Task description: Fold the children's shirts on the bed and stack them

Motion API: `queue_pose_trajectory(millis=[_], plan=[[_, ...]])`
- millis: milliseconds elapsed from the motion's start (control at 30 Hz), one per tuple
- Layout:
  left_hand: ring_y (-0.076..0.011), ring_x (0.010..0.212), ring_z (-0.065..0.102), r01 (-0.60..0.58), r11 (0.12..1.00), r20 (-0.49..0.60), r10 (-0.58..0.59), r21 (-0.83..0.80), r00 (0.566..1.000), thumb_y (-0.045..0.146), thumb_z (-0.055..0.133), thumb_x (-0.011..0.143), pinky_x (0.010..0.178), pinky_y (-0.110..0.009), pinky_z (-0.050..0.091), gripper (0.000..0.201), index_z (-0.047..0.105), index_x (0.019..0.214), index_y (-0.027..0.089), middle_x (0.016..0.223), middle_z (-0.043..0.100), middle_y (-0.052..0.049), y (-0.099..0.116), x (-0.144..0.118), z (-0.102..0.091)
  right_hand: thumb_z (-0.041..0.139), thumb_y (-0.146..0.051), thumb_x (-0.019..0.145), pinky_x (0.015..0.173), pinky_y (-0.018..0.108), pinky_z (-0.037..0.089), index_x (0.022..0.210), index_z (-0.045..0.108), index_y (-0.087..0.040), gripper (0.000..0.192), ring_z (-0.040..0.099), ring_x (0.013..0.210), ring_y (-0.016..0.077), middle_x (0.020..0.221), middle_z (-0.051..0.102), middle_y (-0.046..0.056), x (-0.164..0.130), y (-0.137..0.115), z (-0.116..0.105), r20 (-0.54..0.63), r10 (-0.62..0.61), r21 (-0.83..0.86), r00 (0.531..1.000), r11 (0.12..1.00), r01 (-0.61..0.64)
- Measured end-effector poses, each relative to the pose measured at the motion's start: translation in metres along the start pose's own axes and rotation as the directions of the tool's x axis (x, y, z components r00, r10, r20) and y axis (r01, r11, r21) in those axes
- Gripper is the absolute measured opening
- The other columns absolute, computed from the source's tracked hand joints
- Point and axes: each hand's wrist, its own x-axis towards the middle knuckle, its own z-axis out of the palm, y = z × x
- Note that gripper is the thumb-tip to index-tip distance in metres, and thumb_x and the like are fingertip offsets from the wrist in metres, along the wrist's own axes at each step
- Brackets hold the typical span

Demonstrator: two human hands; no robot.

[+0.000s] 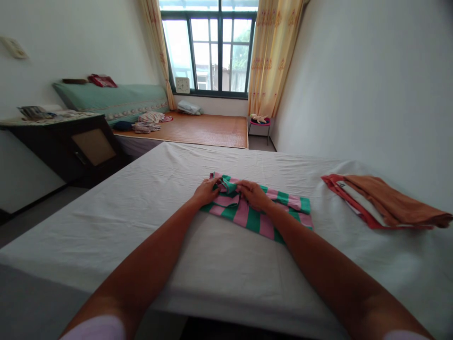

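Note:
A green-and-pink striped garment (253,219), partly folded, lies on the white-covered table (123,212) in front of me; its collar end is at the left. My left hand (207,191) pinches the cloth at that left end. A little to its right, my right hand (255,194) has its fingers closed on a raised bit of the same cloth. Between the two hands the fabric is bunched up and slightly lifted. The rest of the garment lies flat beneath my right wrist and beyond it to the right.
Folded clothes in rust brown and red (389,203) lie in a stack at the table's right, near the wall. Beyond the table are a bed with a brown mat (212,128), a dark cabinet (94,146), a small stool (260,122) and a window (219,56).

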Motion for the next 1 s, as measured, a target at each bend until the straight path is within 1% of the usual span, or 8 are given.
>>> queue_pose_trajectory(millis=[67, 167, 267, 333, 467, 700, 833, 1000], plan=[[-0.0245, 0.113, 0.059, -0.011, 0.996, 0.019, 0.012, -0.086, 1.000, 0.014, 0.057, 0.075, 0.102, -0.039, 0.040, 0.063, 0.047, 0.138, 0.017, 0.117, 0.068, -0.008, -0.002, 0.001, 0.000, 0.039, -0.035, 0.093, 0.046, 0.021, 0.041, 0.110, 0.060, -0.020, 0.031, 0.049, 0.043, 0.0105, 0.053, 0.056, -0.006, -0.001, 0.008, -0.002, 0.072, 0.143, 0.139, 0.987, 0.979, -0.152], [-0.0227, 0.109, 0.061, -0.015, 0.978, 0.037, 0.024, -0.208, 0.999, 0.015, 0.058, 0.074, 0.101, -0.037, 0.042, 0.065, 0.046, 0.138, 0.013, 0.112, 0.070, -0.009, -0.007, 0.003, 0.002, 0.040, -0.033, 0.091, 0.040, 0.018, 0.037, 0.108, 0.056, -0.018, 0.028, 0.045, 0.039, 0.0090, 0.051, 0.053, -0.007, -0.001, 0.013, 0.000, 0.084, 0.268, 0.195, 0.960, 0.940, -0.279], [-0.0218, 0.103, 0.064, -0.004, 0.971, 0.008, 0.006, -0.237, 1.000, 0.023, 0.057, 0.078, 0.095, -0.035, 0.046, 0.056, 0.051, 0.134, 0.016, 0.107, 0.071, -0.007, -0.009, 0.004, 0.003, 0.051, -0.027, 0.083, 0.053, 0.021, 0.046, 0.112, 0.053, -0.018, 0.030, 0.055, 0.056, 0.0093, 0.072, 0.061, -0.002, -0.001, 0.011, 0.006, 0.036, 0.206, 0.213, 0.978, 0.955, -0.209], [-0.0216, 0.099, 0.064, 0.010, 0.978, -0.015, -0.014, -0.209, 1.000, 0.028, 0.055, 0.081, 0.091, -0.034, 0.048, 0.048, 0.057, 0.128, 0.017, 0.106, 0.071, -0.006, -0.007, 0.004, 0.003, 0.063, -0.026, 0.075, 0.065, 0.024, 0.050, 0.118, 0.051, -0.018, 0.045, 0.058, 0.069, 0.0107, 0.088, 0.062, 0.001, -0.002, 0.010, 0.009, 0.047, 0.125, 0.173, 0.991, 0.976, -0.131], [-0.0214, 0.090, 0.065, 0.032, 0.990, -0.036, -0.037, -0.140, 0.999, 0.030, 0.051, 0.085, 0.085, -0.033, 0.049, 0.038, 0.064, 0.119, 0.017, 0.100, 0.071, -0.007, 0.000, 0.002, 0.000, 0.074, -0.022, 0.064, 0.077, 0.031, 0.049, 0.122, 0.050, -0.017, 0.063, 0.057, 0.082, 0.0154, 0.098, 0.059, 0.004, -0.003, 0.008, 0.015, -0.018, 0.044, -0.058, 0.999, 0.997, -0.045], [-0.0213, 0.093, 0.063, 0.012, 1.000, -0.058, -0.013, -0.021, 0.998, 0.028, 0.055, 0.083, 0.088, -0.034, 0.048, 0.044, 0.059, 0.126, 0.018, 0.109, 0.067, -0.008, 0.012, -0.003, -0.006, 0.071, -0.030, 0.069, 0.081, 0.035, 0.047, 0.126, 0.049, -0.018, 0.062, 0.057, 0.089, 0.0203, 0.105, 0.060, 0.008, -0.006, 0.001, 0.023, -0.156, 0.018, -0.282, 0.988, 0.957, -0.062], [-0.0212, 0.093, 0.063, 0.018, 0.999, -0.017, -0.019, -0.051, 1.000, 0.032, 0.059, 0.081, 0.090, -0.034, 0.048, 0.054, 0.052, 0.134, 0.021, 0.118, 0.065, -0.007, 0.012, -0.005, -0.007, 0.059, -0.027, 0.081, 0.082, 0.034, 0.047, 0.123, 0.053, -0.020, 0.043, 0.059, 0.098, 0.0229, 0.113, 0.062, 0.010, -0.010, -0.009, 0.020, -0.195, 0.006, -0.398, 0.981, 0.913, -0.085], [-0.0176, 0.087, 0.062, -0.032, 0.996, -0.046, 0.029, -0.086, 0.999, 0.025, 0.058, 0.081, 0.096, -0.037, 0.047, 0.062, 0.043, 0.141, 0.021, 0.125, 0.060, -0.008, 0.013, -0.007, -0.009, 0.048, -0.017, 0.085, 0.085, 0.032, 0.046, 0.108, 0.061, -0.022, 0.027, 0.060, 0.098, 0.0207, 0.106, 0.066, 0.006, -0.011, -0.012, 0.014, -0.129, -0.113, -0.417, 0.985, 0.908, 0.050]])
